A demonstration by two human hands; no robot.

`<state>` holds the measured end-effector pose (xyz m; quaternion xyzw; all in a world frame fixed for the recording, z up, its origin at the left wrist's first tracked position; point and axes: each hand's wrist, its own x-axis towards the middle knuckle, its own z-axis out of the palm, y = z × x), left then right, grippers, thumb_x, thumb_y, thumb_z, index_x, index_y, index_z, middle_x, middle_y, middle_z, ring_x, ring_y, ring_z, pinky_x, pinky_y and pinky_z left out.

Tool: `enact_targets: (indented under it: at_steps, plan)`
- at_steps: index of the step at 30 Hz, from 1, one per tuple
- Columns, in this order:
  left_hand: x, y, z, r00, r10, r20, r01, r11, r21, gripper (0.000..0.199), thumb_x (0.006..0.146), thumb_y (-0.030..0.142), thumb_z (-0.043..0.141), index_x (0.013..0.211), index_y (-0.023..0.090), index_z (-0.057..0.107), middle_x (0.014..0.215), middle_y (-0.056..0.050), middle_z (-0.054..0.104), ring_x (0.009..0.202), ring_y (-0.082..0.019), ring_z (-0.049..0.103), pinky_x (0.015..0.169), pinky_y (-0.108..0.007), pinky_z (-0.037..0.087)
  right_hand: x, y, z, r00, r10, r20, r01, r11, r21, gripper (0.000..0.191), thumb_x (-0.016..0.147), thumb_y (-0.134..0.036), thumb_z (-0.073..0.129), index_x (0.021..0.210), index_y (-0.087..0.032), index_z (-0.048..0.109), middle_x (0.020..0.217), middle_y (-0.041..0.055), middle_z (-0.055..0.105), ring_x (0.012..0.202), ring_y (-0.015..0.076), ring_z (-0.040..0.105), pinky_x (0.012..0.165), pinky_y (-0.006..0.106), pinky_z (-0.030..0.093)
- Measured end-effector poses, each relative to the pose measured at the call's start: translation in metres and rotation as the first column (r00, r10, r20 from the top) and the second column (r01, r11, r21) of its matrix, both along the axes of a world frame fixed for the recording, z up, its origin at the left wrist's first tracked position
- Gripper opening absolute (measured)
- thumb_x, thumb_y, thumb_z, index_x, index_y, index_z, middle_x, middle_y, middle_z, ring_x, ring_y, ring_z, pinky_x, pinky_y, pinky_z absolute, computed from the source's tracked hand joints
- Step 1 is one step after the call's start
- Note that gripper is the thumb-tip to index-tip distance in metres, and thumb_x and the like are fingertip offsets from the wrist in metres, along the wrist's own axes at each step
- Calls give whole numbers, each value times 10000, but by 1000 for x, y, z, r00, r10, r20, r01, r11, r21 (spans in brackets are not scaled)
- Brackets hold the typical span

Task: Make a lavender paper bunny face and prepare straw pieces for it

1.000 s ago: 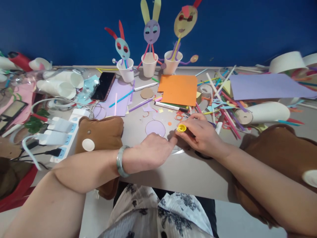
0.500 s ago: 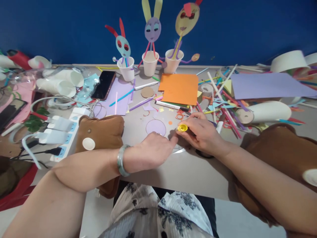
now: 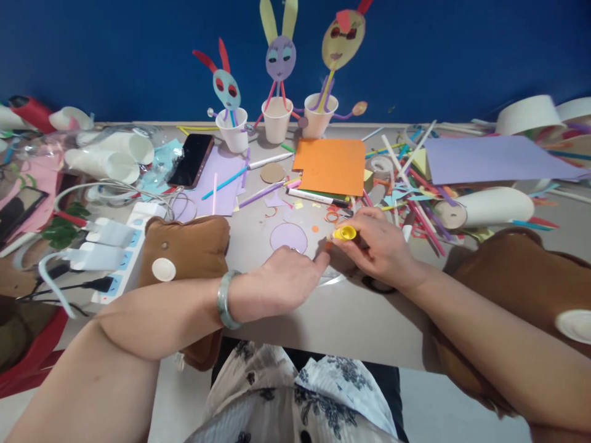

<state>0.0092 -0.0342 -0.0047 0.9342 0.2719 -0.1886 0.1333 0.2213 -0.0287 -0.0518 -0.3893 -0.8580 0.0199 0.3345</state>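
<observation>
**Three upright figures, one purple disc (image 3: 287,235) without features**

Near the far edge of the tabletop (image 3: 360,323), we see a blue-faced figure (image 3: 226,89), a purple-faced figure (image 3: 281,58) and a yellow-faced figure (image 3: 343,46), each standing in a white paper cup. All three have eyes, mouths and limbs in place, so we judge them finished, or close to it.

The purple disc lies between the orange sheet (image 3: 330,167) and the tabletop's near edge, just beside our left hand (image 3: 281,280). It has a dark outline, but we see no eyes, mouth or limbs on its visible part; by comparison with the three figures, we judge that much undone.

Our right hand (image 3: 383,246) has its fingers closed around a small yellow piece (image 3: 345,233), its round opening showing, to the right of the disc. Most of our left fingers are hidden beneath the hand, and we cannot tell whether they hold anything. An orange dot (image 3: 315,229) lies just beyond them. Straws and paper scraps crowd the tabletop's right side, beside a white roll (image 3: 498,207).
</observation>
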Motion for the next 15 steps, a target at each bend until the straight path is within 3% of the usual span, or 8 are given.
enact_targets:
  at_steps: [4,9,15]
  plan:
    - [0,0,1,1000,-4,-14,4,1000,4,578,984,95,403,1535,13,248,919,-137,745,892,-258,750,754,-363,538,-1,0,1,998,59,35,-59,998,6,58,980,-292,568,1019,-248,572,806,37,702,735,222,627,769,405,511]
    - [0,1,5,1000,6,-8,-7,999,-38,530,966,82,396,1487,22,324,906,-136,740,890,-260,741,744,-364,520,-1,1,1,999,14,30,-16,998,60,43,976,-265,569,1018,-254,567,800,31,700,712,218,604,784,413,512]
    - [0,1,4,1000,6,-13,-7,1000,-26,580,979,82,364,1540,6,236,914,-147,738,899,-262,739,733,-361,500,1,1,3,997,65,51,-67,997,25,75,990,-317,563,982,-245,582,792,40,687,759,228,597,736,391,504]
